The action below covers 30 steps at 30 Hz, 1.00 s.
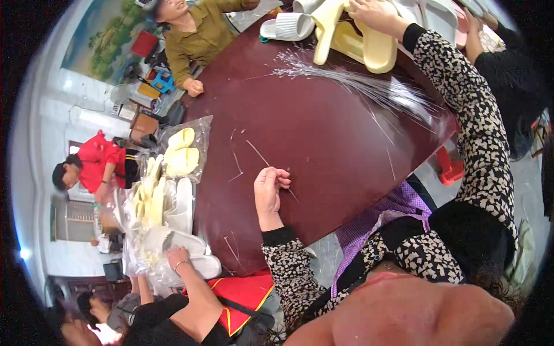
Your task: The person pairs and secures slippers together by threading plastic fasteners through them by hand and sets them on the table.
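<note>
My left hand [269, 185] is above the dark red table, fingers closed around a thin pale strand [257, 152]. One end sticks out beyond the fingers, and the other shows below the hand. My right arm reaches to the far edge, where my right hand [374, 14] grips a pale yellow slipper [379, 51] from above; its fingertips are partly cut off by the frame edge. A second yellow slipper [328, 26] is tilted beside it. Nearer me lies a fanned bundle of thin clear strands [369, 84].
Loose strands [235, 153] lie on the table [323, 135]. Bagged yellow slippers [182, 154] and white slippers [183, 202] line the left edge, where a co-worker's hand [178, 256] rests on one. A grey-white slipper [287, 27] stands at the far edge. Other people surround the table.
</note>
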Each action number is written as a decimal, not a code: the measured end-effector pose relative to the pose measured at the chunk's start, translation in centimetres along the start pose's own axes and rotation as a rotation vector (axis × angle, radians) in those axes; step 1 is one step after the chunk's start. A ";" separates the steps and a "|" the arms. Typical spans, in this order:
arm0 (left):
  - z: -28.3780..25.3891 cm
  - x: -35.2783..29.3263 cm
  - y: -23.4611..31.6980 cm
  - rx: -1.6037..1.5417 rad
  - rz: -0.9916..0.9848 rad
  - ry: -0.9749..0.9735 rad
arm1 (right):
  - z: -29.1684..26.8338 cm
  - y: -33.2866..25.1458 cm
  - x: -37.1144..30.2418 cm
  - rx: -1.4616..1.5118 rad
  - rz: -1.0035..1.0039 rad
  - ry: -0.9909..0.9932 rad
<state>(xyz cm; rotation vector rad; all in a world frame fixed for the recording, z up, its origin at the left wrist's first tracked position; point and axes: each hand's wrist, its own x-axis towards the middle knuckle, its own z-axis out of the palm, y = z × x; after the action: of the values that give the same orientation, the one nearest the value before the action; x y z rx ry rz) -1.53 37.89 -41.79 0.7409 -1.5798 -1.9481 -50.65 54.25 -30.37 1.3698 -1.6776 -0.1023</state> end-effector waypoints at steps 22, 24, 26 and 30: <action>-1.4 0.1 0.5 0.020 -0.013 0.013 | 4.1 -1.1 0.1 -0.058 -0.018 -0.322; -1.5 0.3 0.5 0.010 -0.001 0.005 | 5.0 -1.0 -0.7 -0.025 -0.042 -0.272; -1.5 0.4 0.4 0.004 0.004 0.007 | 5.4 -0.8 -1.7 -0.015 -0.027 -0.236; -1.4 0.6 -0.2 -0.004 0.005 -0.003 | 3.9 -1.6 -2.3 0.036 0.037 -0.173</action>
<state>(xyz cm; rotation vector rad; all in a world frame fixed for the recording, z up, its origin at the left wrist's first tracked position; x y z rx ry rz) -1.01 36.58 -42.23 0.7321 -1.5781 -1.9496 -52.35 53.67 -34.83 1.3890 -1.8556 -0.1742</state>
